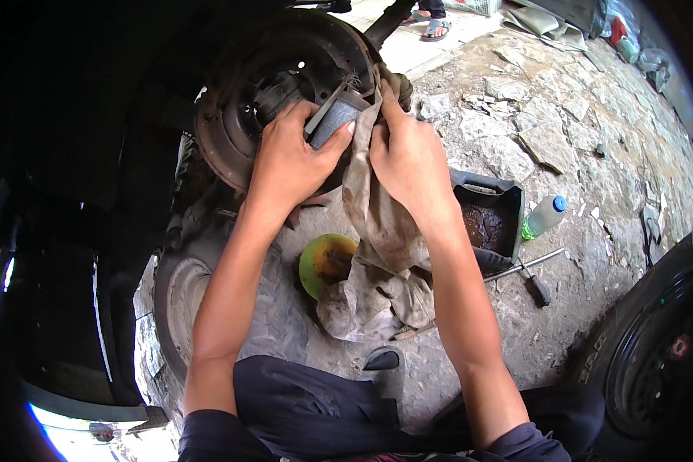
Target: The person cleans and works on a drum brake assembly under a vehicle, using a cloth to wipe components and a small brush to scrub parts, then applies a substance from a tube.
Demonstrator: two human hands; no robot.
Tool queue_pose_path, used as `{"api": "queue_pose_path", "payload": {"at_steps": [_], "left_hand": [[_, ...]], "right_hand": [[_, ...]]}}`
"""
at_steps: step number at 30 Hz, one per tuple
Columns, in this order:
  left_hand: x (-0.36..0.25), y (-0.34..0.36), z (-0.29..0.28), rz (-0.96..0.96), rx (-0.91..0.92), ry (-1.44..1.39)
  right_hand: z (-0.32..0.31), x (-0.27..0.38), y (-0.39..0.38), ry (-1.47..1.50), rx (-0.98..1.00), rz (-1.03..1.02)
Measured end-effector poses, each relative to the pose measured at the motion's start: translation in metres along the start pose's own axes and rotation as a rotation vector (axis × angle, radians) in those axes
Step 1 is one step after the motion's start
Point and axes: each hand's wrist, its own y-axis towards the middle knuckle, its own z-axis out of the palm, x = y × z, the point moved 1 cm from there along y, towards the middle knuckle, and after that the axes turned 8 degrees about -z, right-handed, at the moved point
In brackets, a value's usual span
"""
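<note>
My left hand (300, 154) is closed on a small grey rectangular part (333, 123) with a thin strip along its side, just in front of a rusty round wheel hub plate (231, 123). Some wispy strands show at its top. My right hand (404, 165) grips a stained beige cloth (366, 189) beside the part, its fingertips partly hidden at the hub's edge. The cloth hangs down between my forearms and bunches on the ground by a green bowl (316, 262) with brownish residue.
A black tray (493, 223) of dark grime, a bottle (545, 217) and a long-handled tool (539, 285) lie at right. A tyre (189, 308) lies below left, a black wheel (654, 339) at lower right, dark bodywork at left. A person's sandalled foot (435, 27) stands behind.
</note>
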Motion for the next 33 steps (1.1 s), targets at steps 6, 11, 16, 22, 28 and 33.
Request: {"api": "queue_pose_path", "payload": {"at_steps": [6,11,16,22,28,33], "left_hand": [[-0.003,0.001,-0.001,-0.064,0.035,-0.005],[0.001,0.006,-0.002,-0.132,0.089,-0.011],[0.007,0.008,-0.005,-0.179,0.147,-0.079],[-0.008,0.003,-0.002,-0.124,0.056,0.002],[0.005,0.003,0.0,-0.083,0.063,-0.041],[-0.001,0.004,0.001,0.063,-0.038,0.089]], "right_hand": [[-0.004,0.028,-0.026,-0.119,0.197,0.045],[0.005,0.048,-0.049,-0.082,0.28,0.042],[-0.005,0.021,-0.053,0.483,0.384,0.019],[-0.034,-0.018,-0.022,0.494,-0.353,-0.08],[0.0,-0.01,-0.013,-0.082,0.033,-0.127],[0.005,0.02,-0.027,-0.266,0.161,-0.038]]}}
